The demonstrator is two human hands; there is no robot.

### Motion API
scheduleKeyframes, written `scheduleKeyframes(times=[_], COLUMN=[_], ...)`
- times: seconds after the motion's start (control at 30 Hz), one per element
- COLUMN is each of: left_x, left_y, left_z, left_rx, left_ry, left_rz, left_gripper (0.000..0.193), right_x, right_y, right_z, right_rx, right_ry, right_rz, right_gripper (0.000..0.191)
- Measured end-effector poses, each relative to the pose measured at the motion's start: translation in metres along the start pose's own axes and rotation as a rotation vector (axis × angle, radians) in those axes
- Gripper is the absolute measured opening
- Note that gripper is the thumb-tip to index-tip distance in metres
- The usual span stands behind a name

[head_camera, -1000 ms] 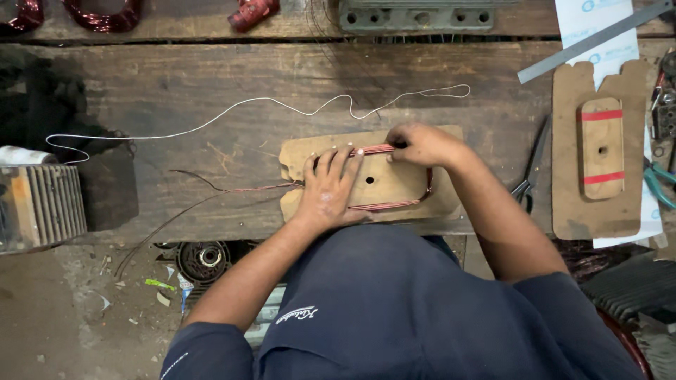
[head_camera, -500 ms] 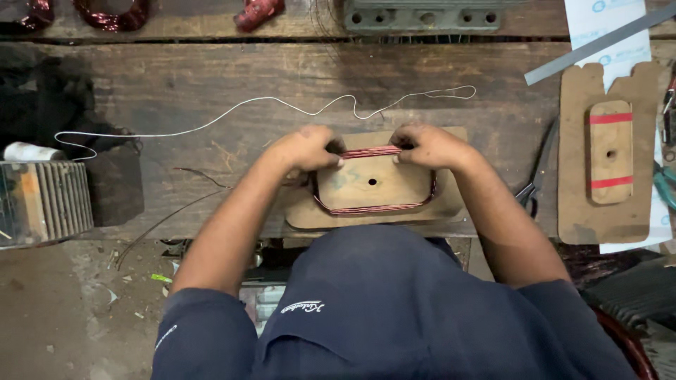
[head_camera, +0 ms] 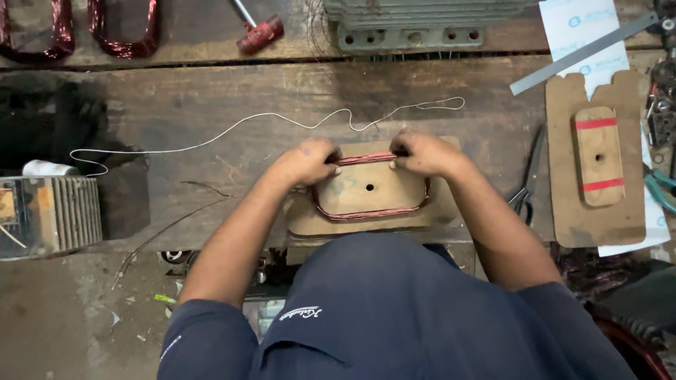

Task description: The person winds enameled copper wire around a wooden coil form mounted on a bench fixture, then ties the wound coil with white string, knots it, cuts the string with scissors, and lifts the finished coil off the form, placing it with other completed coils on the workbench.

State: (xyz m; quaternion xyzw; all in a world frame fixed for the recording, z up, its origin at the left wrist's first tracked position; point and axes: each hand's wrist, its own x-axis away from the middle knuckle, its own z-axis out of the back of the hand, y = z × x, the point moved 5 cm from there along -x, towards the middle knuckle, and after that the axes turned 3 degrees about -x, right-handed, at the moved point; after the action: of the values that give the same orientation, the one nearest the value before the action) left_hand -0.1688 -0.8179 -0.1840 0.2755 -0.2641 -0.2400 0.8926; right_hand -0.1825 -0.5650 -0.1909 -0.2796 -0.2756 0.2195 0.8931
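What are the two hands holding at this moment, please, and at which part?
Both hold the copper wire coil wound around the wooden former, at its far side: left hand at the far left corner, right hand at the far right corner.

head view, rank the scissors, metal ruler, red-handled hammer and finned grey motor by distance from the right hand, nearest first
From the right hand:
1. scissors, just to its right on the bench.
2. metal ruler, up and to the right, lying slantwise.
3. red-handled hammer, far edge, up and to the left.
4. finned grey motor, far left, at the bench's near edge.
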Motion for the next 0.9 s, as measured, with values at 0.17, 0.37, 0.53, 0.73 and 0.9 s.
scheduleKeyframes(times=[0.17,0.37,0.53,0.73,0.9], left_x=[0.005,0.009,0.01,0.007,0.005], left_y=[0.002,0.007,0.009,0.013,0.016], left_z=[-0.004,-0.005,-0.008,-0.01,-0.007], left_rx=[-0.073,-0.121,-0.154,-0.157,-0.165], left_ry=[0.099,0.224,0.234,0.257,0.244], left_rz=[-0.045,-0.1,-0.039,-0.045,0.015], left_gripper=[0.03,0.026,0.031,0.031,0.032], right_x=[0.012,0.015,0.019,0.01,0.004], right_y=[-0.012,-0.028,-0.04,-0.054,-0.05], right_z=[0.004,0.007,0.006,-0.002,-0.004], right_rx=[0.073,0.116,0.192,0.045,-0.02], right_ry=[0.095,0.17,0.211,0.187,0.231], right_rz=[-0.046,0.057,0.07,0.08,0.201], right_gripper=[0.032,0.026,0.034,0.033,0.048])
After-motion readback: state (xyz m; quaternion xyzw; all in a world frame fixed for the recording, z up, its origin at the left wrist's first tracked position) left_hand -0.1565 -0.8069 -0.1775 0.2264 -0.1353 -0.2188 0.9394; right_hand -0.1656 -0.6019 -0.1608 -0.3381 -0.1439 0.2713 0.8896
